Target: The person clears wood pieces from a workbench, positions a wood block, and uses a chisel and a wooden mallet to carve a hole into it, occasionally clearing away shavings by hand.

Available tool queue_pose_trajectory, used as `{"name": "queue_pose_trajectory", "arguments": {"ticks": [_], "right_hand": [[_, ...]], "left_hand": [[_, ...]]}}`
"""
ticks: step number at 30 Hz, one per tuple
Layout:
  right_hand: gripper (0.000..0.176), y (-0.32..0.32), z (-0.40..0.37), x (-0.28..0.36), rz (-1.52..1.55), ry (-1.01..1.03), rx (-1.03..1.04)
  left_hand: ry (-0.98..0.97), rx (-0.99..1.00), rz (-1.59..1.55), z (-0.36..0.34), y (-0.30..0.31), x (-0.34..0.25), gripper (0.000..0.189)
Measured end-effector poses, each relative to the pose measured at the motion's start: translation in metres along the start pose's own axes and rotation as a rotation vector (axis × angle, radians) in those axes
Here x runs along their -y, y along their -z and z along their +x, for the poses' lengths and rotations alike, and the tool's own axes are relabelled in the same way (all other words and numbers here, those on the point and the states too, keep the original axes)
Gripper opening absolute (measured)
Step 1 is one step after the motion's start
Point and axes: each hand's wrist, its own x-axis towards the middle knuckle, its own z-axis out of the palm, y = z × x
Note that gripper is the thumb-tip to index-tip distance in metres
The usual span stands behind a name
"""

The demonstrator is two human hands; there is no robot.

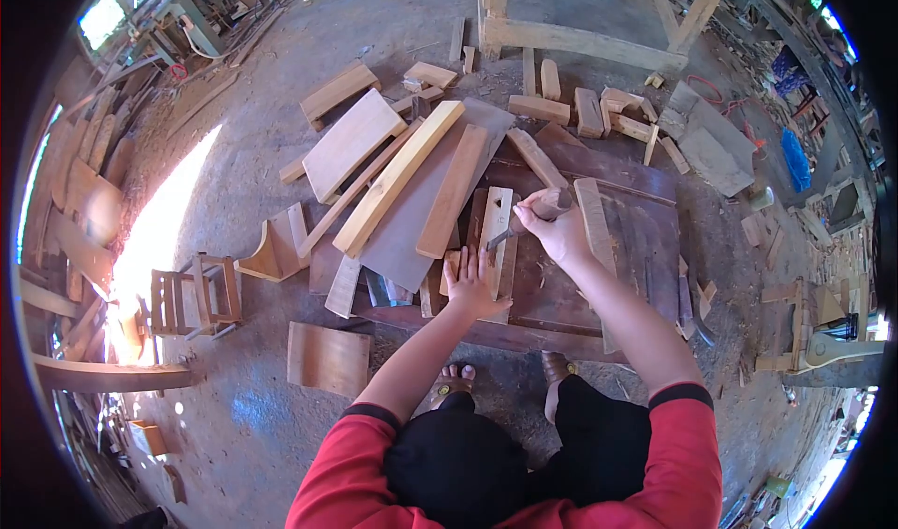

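My left hand lies with its fingers spread on small pieces of wood near the front edge of a low dark wooden table. To its right, my right hand is closed around a dark wooden handle. A thin dark tool part slants from that hand toward the left fingertips, over a pale wood strip. Whether the tip touches the wood cannot be made out. Left of the hands, a brown plank and a long pale beam rest on a grey board.
Wood blocks lie beyond the table. A wooden frame stands at the back. Left of the table are a small slatted wooden piece and a curved wood block. Feet in sandals are at the table's front edge.
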Motion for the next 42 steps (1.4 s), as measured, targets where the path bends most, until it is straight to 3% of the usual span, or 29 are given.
{"name": "queue_pose_trajectory", "arguments": {"ticks": [8,10,11,12,14,15,18,20,22,23,25,26,28,29,30,32,33,35,36,38,40,41,42], "right_hand": [[0.011,-0.01,-0.004,-0.004,0.04,-0.032,0.036],[0.011,-0.013,-0.006,-0.005,-0.034,-0.047,0.06],[0.011,-0.016,-0.007,-0.014,-0.019,-0.014,0.06],[0.011,-0.018,-0.007,-0.012,-0.004,0.021,0.06],[0.02,-0.016,-0.006,-0.009,0.032,-0.046,0.066],[0.021,-0.016,-0.005,-0.009,0.041,-0.043,0.06],[0.014,-0.017,-0.002,-0.005,-0.02,-0.057,0.081],[0.011,-0.017,-0.002,0.001,-0.098,-0.061,0.111],[0.013,-0.021,-0.003,0.007,-0.101,-0.138,0.091],[0.013,-0.022,-0.003,0.004,-0.103,-0.136,0.089],[0.015,-0.024,-0.001,-0.011,0.326,0.004,0.167],[0.015,-0.025,0.0,-0.019,0.32,0.006,0.166],[0.013,-0.026,0.005,-0.02,0.923,-0.198,0.196],[0.012,-0.024,0.003,-0.021,0.643,-0.145,0.154],[0.012,-0.021,0.004,-0.026,0.639,-0.144,0.147],[0.025,-0.016,0.001,-0.039,1.045,-0.334,0.242],[0.025,-0.01,-0.003,-0.027,1.044,-0.335,0.243],[0.047,0.01,-0.016,0.009,-0.8,-0.145,0.442],[0.047,0.021,-0.021,-0.013,-0.8,-0.145,0.447],[0.067,0.051,-0.027,-0.072,-0.828,0.06,0.148],[0.081,0.073,-0.028,-0.072,-1.068,-0.234,0.059],[0.081,0.08,-0.03,-0.071,-1.073,-0.233,0.064],[0.087,0.083,-0.034,-0.064,-1.106,-0.496,0.041]], "left_hand": [[-0.037,0.008,-0.02,0.001,0.003,0.005,0.117],[-0.068,-0.019,-0.136,0.004,0.001,0.009,0.113],[-0.074,-0.098,-0.227,0.004,-0.001,0.009,0.095],[-0.076,-0.101,-0.229,0.006,0.002,0.013,0.095],[-0.071,-0.066,-0.498,0.012,0.009,0.026,0.073],[-0.07,-0.06,-0.496,0.013,0.015,0.033,0.073],[-0.363,-0.366,-1.397,0.008,0.051,0.043,0.057],[-0.459,-0.371,-1.641,-0.023,0.114,0.027,0.06],[-0.766,-0.52,-1.522,-0.018,0.139,0.014,0.068],[-0.77,-0.522,-1.522,-0.019,0.152,0.005,0.068],[-0.819,-0.591,-1.182,-0.023,0.171,-0.014,0.066],[-0.824,-0.593,-1.185,-0.018,0.167,-0.021,0.066],[-0.581,-0.634,-0.857,-0.008,0.16,-0.03,0.055],[-0.588,-0.636,-0.861,-0.002,0.156,-0.032,0.055],[-0.611,-0.62,-0.929,-0.001,0.155,-0.033,0.047],[-0.642,-0.58,-1.066,-0.001,0.151,-0.033,0.031],[-0.641,-0.581,-1.068,0.0,0.149,-0.031,0.031],[-0.503,-0.39,-1.197,0.004,0.146,-0.025,0.022],[-0.499,-0.391,-1.2,0.004,0.147,-0.022,0.022],[-0.573,-0.504,-1.11,0.007,0.152,-0.018,0.024],[-0.571,-0.512,-1.146,0.012,0.15,-0.017,0.022],[-0.563,-0.487,-1.151,0.012,0.151,-0.018,0.023],[-0.555,-0.461,-1.154,0.01,0.152,-0.018,0.023]]}}
